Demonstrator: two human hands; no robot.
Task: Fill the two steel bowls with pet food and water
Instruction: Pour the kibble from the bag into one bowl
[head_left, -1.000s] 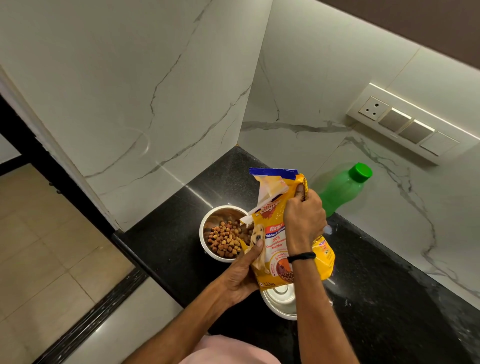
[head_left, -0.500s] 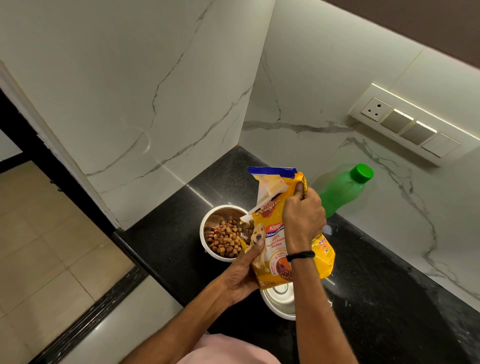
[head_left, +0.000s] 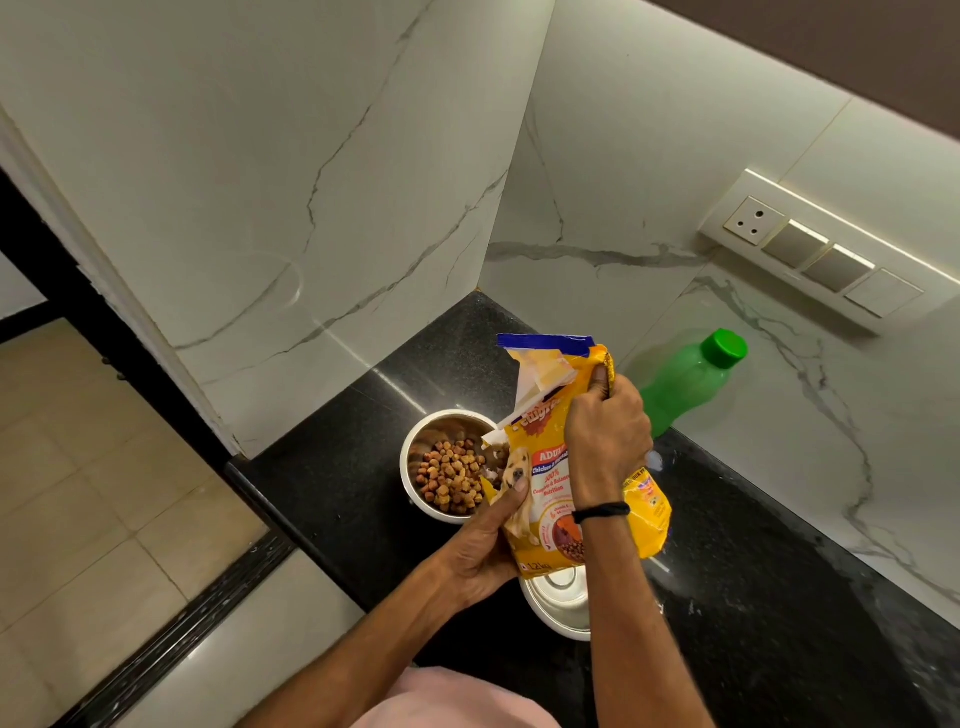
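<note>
Steel bowl, the farther one, sits near the left edge of the black surface, partly filled with brown kibble. The second steel bowl is nearer me, mostly hidden under the yellow pet food bag; its visible part shows bare metal. My left hand grips the bag's lower edge, thumb on the front, and my right hand clutches its upper side. A capped green bottle stands by the right wall. Since a second ago, bag, hands and kibble level look unchanged. Open surface lies to the right; the floor drops off left.
</note>
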